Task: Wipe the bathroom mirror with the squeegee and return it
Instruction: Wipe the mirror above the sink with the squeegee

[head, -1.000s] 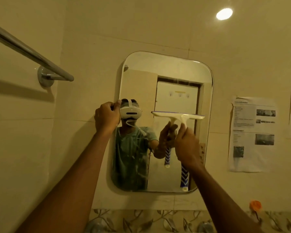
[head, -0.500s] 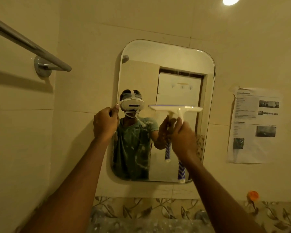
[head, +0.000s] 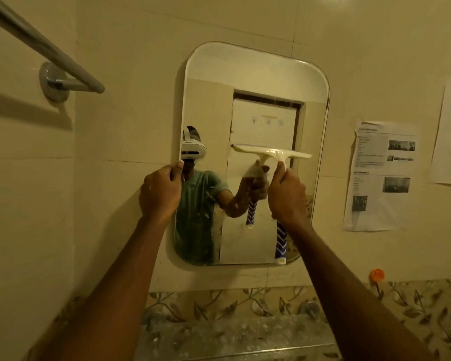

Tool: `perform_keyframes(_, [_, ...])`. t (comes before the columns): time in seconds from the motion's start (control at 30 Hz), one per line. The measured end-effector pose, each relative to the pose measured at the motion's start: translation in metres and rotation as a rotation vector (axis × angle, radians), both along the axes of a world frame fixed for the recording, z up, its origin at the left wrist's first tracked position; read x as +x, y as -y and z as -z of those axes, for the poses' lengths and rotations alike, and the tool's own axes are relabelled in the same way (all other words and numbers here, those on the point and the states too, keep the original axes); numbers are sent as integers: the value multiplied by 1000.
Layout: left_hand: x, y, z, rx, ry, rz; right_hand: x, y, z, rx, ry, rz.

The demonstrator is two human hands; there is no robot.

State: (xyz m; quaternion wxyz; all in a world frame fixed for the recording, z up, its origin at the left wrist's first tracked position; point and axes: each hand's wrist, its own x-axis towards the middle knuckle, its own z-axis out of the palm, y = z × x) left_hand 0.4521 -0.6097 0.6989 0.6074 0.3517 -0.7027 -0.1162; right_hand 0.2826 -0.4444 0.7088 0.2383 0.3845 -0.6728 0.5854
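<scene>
A rounded rectangular mirror [head: 261,74] hangs on the tiled wall. My right hand [head: 287,194] grips the handle of a squeegee [head: 271,152]; its white blade lies level against the glass at mid-height, right of centre, and the blue-and-white handle hangs down below my fist. My left hand [head: 160,194] pinches the mirror's left edge at about the same height. The glass below the blade looks smeared and spotted. My own reflection shows in the lower left of the mirror.
A chrome towel bar [head: 50,53] juts from the left wall. Printed paper sheets [head: 380,178] are stuck to the wall right of the mirror. An orange hook [head: 376,274] sits lower right. A speckled ledge [head: 232,337] with tap knobs lies below.
The squeegee blade has slid down the glass a little with my right hand. My left hand stays on the mirror's left edge. The view has tilted downward.
</scene>
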Motion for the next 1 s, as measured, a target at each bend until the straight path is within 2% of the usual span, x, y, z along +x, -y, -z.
perform_keyframes(0.27, [4, 2, 33, 19, 10, 38, 22, -7, 114, 89, 130, 49])
perform_keyframes(0.33, [5, -1, 40, 23, 11, 38, 25, -12, 108, 84, 120, 17])
perform_keyframes(0.53, [1, 3, 54, 33, -2, 35, 10, -3, 37, 18, 7, 10])
perform_keyframes(0.6, [-1, 6, 56, 28, -16, 39, 10, -2, 46, 34, 26, 30])
perform_keyframes(0.83, [-2, 5, 76, 69, -34, 53, 30, -20, 144, 165, 169, 32])
perform_keyframes(1.0, [-3, 5, 89, 107, -56, 65, 28, -23, 126, 119, 160, -3])
